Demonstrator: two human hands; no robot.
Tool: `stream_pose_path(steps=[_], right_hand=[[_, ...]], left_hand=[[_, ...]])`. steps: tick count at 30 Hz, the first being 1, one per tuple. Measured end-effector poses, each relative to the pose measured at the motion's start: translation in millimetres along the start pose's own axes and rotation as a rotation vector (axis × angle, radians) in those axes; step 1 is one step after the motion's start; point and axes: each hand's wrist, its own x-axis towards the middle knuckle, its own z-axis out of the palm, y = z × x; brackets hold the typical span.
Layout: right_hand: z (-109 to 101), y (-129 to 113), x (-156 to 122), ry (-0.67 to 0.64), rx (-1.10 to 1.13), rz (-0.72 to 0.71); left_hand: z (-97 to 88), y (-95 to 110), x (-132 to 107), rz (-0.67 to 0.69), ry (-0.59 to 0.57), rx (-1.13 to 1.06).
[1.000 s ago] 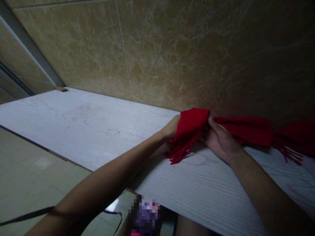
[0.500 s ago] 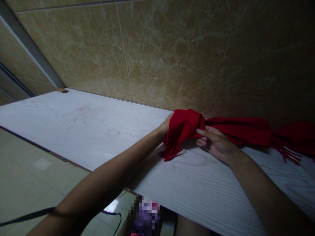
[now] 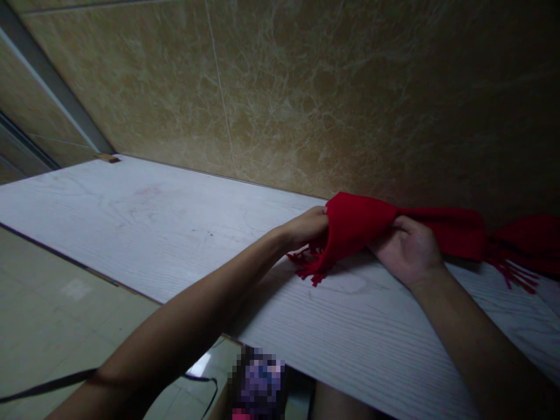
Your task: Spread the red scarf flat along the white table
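Observation:
A red fringed scarf (image 3: 359,224) lies along the wall side of a white wood-grain table, its near end folded over and lifted. At its left edge my left hand (image 3: 308,227) grips the cloth, with most of its fingers tucked out of sight inside the fold. My right hand (image 3: 413,248) holds the scarf's lower edge farther right, thumb against the cloth and fingers under it. Fringe hangs below the fold near my left wrist. More red cloth, with a second fringe (image 3: 516,274), extends to the right edge of the view.
The white table (image 3: 175,221) runs along a brown marbled tile wall (image 3: 280,87). A small brown block (image 3: 108,158) rests at the table's far left corner. Below the front edge are a tiled floor (image 3: 56,309) and a dark strap (image 3: 48,385).
My right hand has slid right along the scarf, and the folded end is stretched flatter and shifted right. My left hand has also moved slightly right.

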Motion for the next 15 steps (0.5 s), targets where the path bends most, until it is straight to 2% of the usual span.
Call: stream_pose_path(steps=[8, 13, 15], right_hand=[[-6, 4, 2, 0.208, 0.133, 0.085], [-16, -1, 5, 0.262, 0.131, 0.062], [-17, -7, 5, 0.366, 0.159, 0.092]], left_hand=[[-2.2, 6, 10, 0.001, 0.187, -0.347], [-8.1, 8, 6, 0.075, 0.138, -0.384], [-7.9, 9, 2, 0.09, 0.16, -0.367]])
